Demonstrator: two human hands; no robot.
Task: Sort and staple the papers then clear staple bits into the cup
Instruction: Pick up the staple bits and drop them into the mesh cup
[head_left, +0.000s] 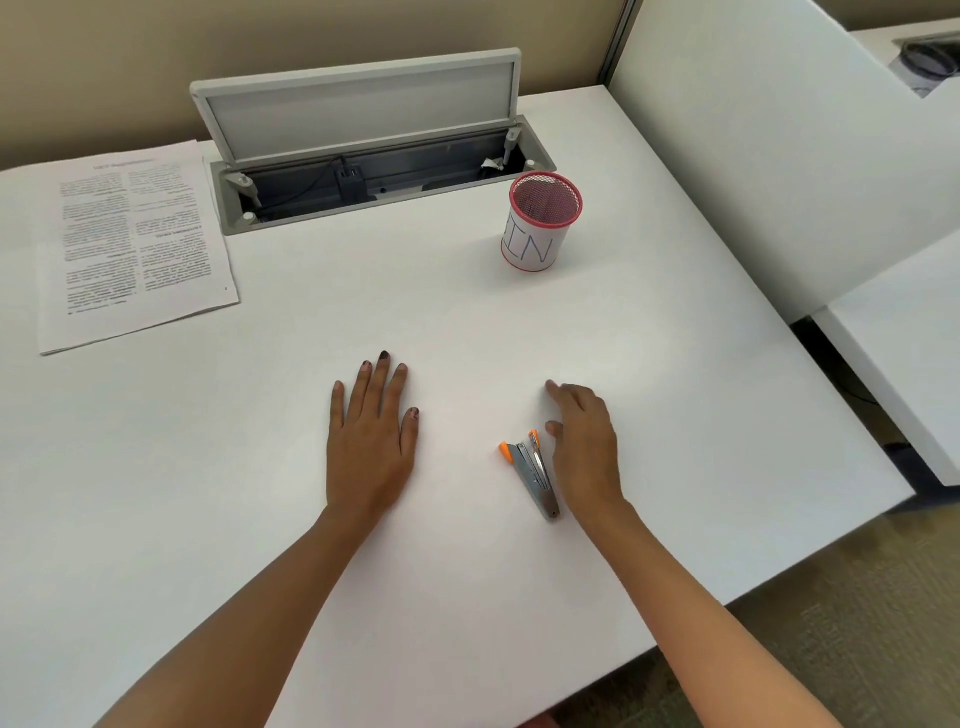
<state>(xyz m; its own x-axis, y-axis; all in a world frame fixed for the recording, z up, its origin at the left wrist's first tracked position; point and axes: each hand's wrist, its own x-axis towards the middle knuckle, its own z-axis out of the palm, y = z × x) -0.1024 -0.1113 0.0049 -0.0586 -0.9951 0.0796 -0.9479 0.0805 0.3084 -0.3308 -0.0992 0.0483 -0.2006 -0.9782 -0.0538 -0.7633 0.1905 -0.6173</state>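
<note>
The stapler (532, 470) lies on the white bench (467, 322), its orange-tipped end pointing away from the person and its arm lifted slightly off its base. The right hand (587, 447) sits just right of the stapler, holding nothing, its fingers (566, 395) loosely bent and relaxed. I cannot tell whether the thumb touches the stapler. Left of the stapler, a little apart from it, the left hand (371, 441) rests palm down on the bench with its fingers (382, 379) straight and slightly spread. Well beyond the stapler stands the red mesh cup (540, 223), upright, wrapped in a white label with blue lettering. Far off to the stapler's left and farther back lies the stack of printed papers (135, 239). Behind the cup, farther still from the stapler, a cable hatch (363, 104) in the bench has its lid propped up.
</note>
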